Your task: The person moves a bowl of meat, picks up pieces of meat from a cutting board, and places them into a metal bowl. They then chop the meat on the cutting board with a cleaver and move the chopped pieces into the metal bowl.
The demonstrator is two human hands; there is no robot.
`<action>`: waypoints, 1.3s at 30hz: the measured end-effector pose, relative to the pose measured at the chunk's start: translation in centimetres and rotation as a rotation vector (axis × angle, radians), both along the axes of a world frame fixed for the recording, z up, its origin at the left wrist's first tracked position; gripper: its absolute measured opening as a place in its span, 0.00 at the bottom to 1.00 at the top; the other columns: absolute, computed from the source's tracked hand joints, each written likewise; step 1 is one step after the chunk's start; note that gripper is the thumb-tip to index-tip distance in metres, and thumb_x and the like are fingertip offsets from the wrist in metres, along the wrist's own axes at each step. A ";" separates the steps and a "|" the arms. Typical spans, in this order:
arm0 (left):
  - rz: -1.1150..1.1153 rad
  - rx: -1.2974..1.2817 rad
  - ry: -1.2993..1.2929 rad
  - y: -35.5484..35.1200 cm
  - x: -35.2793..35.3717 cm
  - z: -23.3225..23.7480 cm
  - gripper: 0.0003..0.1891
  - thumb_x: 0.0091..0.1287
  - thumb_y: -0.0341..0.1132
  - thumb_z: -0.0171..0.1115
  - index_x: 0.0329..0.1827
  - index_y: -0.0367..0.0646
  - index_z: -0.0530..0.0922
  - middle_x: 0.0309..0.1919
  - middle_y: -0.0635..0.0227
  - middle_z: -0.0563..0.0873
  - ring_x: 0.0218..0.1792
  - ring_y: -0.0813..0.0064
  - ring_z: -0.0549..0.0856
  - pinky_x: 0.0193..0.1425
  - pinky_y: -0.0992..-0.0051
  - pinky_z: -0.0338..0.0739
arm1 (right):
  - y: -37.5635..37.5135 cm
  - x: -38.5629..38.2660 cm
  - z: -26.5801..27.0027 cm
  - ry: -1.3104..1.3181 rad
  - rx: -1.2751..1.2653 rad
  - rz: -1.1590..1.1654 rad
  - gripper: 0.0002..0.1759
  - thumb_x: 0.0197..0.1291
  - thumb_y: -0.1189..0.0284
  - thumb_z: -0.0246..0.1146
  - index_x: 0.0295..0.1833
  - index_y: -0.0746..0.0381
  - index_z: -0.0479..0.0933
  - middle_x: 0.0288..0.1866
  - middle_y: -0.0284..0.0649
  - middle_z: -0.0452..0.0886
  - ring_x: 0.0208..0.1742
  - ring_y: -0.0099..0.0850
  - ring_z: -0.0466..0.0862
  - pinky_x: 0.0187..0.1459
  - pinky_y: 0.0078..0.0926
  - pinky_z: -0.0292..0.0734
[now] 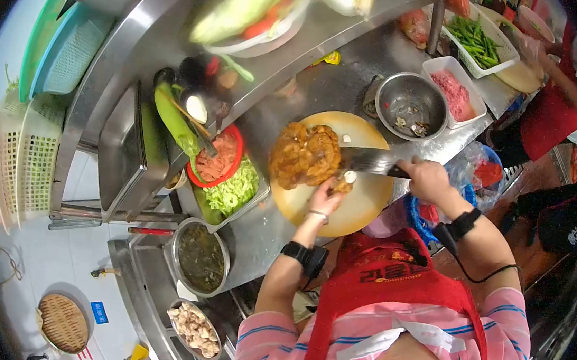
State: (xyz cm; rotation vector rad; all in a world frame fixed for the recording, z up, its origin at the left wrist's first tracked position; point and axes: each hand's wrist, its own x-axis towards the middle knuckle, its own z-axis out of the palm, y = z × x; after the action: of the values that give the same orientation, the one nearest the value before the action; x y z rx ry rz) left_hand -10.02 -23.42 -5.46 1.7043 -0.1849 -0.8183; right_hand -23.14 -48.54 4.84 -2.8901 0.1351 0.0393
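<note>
My right hand (427,181) is wrapped round the dark handle of a cleaver (371,161), whose broad blade reaches left over a round yellowish chopping board (362,211). Below the blade, my left hand (326,199) has its fingers closed on a small piece of brown-skinned meat (347,181) with a pale, bone-like end. Just above that hand lies a large heap of glossy brown meat (305,154) on the board's left half. A small pale scrap (346,138) sits on the board above the blade.
A steel bowl (412,107) with scraps stands behind the board, beside a tub of pink meat (453,92). To the left are shredded greens (233,187) and a red-rimmed bowl (239,149). A steel shelf (274,43) overhangs the counter. Another person (555,115) stands at the upper right.
</note>
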 end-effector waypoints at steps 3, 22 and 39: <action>-0.016 0.040 -0.097 -1.8 1.0 -1.2 0.31 0.52 0.31 0.64 0.61 0.33 0.65 0.36 0.64 0.83 0.34 0.75 0.81 0.39 0.76 0.75 | -1.6 -2.3 0.8 0.072 0.097 -0.113 0.23 0.40 0.73 0.59 0.48 0.55 0.72 0.36 0.45 0.78 0.37 0.44 0.80 0.38 0.38 0.76; 0.023 0.312 -0.792 -0.4 -4.2 -1.6 0.32 0.44 0.37 0.70 0.51 0.37 0.66 0.47 0.47 0.73 0.49 0.50 0.73 0.52 0.59 0.69 | 1.7 -4.1 -5.3 0.004 0.527 -0.359 0.13 0.51 0.66 0.55 0.38 0.65 0.69 0.29 0.57 0.76 0.34 0.53 0.77 0.36 0.44 0.72; 0.069 0.338 -1.014 0.6 -6.9 -3.2 0.30 0.49 0.38 0.65 0.57 0.42 0.66 0.51 0.47 0.68 0.49 0.48 0.73 0.51 0.59 0.71 | 2.5 -4.0 -0.4 0.159 -0.053 0.148 0.08 0.53 0.70 0.52 0.38 0.60 0.70 0.21 0.42 0.77 0.22 0.41 0.80 0.21 0.39 0.75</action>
State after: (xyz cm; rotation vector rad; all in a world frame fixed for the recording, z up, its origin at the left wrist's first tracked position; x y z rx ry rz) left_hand -16.91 -22.81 -8.61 2.3066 -0.6941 0.1487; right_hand -27.12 -46.01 4.44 -2.9419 -0.0507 0.2975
